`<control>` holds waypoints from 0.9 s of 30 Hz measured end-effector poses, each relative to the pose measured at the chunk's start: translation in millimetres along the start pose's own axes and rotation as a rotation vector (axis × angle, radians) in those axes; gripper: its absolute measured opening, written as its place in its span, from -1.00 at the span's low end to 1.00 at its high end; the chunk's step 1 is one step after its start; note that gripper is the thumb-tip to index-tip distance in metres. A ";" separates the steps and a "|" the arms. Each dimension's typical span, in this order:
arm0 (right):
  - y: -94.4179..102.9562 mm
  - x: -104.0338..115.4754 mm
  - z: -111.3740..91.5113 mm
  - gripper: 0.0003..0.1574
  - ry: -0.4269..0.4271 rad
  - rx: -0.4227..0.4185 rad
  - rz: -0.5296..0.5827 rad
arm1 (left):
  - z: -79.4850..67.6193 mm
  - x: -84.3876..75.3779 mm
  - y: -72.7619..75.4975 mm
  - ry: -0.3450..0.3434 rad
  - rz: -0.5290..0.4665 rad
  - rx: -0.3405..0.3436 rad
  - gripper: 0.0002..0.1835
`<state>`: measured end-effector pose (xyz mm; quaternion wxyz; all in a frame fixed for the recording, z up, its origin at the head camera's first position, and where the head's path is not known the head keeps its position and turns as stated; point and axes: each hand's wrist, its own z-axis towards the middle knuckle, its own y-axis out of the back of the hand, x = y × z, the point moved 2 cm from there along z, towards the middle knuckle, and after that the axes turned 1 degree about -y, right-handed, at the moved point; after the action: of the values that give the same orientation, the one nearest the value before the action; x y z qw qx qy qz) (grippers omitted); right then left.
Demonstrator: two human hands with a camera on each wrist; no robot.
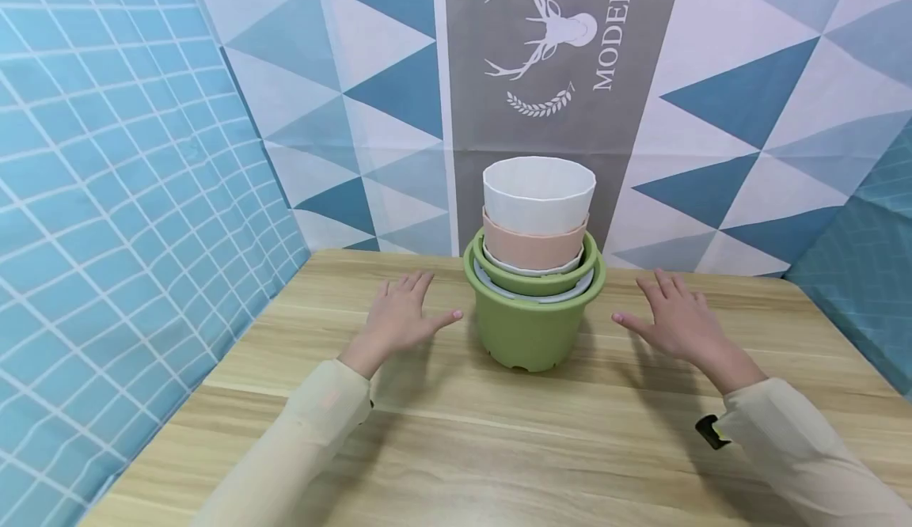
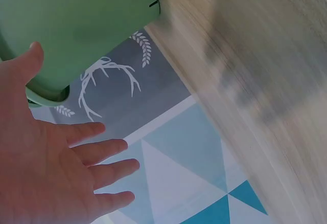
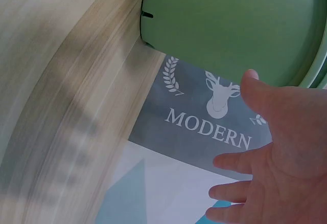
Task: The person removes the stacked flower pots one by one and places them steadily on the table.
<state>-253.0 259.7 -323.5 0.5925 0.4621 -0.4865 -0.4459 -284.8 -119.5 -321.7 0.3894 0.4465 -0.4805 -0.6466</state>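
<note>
A nested stack of plant pots stands upright near the back of the table. Its large green pot (image 1: 527,333) is outermost, with a grey rim (image 1: 499,290) and a smaller green pot (image 1: 539,283) inside. Above these rise a pink pot (image 1: 534,248) and, on top, a white pot (image 1: 539,210). My left hand (image 1: 399,317) hovers to the left of the stack, fingers spread and thumb toward it, apart from it. On the other side my right hand (image 1: 677,321) is likewise spread, with a gap to the pots. Neither hand holds anything.
The wood-grain table (image 1: 456,448) reaches a patterned cloth backdrop (image 1: 385,115) just behind the pots. Blue checked cloth (image 1: 107,195) hangs along the left side, and teal cloth (image 1: 862,274) at the right. A dark strap piece (image 1: 711,432) shows by the right sleeve.
</note>
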 end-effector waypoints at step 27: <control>13.8 12.0 4.5 0.16 0.001 0.085 -0.023 | 0.4 -1.7 4.8 0.127 -0.242 0.083 -0.12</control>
<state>-254.8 249.8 -307.5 0.5673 0.4925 -0.4995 -0.4314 -284.3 -118.9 -316.6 0.3195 0.5567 -0.4238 -0.6390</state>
